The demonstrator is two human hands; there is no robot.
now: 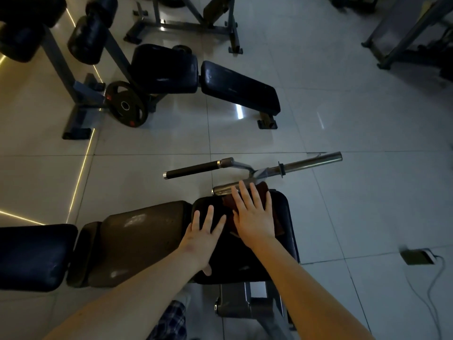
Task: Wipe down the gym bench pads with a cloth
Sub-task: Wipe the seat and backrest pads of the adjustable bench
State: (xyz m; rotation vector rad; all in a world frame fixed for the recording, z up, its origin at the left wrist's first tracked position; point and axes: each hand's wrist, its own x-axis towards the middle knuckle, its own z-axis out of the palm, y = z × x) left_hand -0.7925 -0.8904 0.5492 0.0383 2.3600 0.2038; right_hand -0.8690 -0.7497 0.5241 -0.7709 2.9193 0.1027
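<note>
While the left hand rests spread flat on the black pad, the right hand, fingers spread, presses the dark red cloth onto that pad.

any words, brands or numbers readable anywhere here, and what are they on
None can be read.
The weight plate has small red marks near its rim, too blurred to tell as text.
The bench pads, the bar and the cloth under the right hand show no lettering.
</note>
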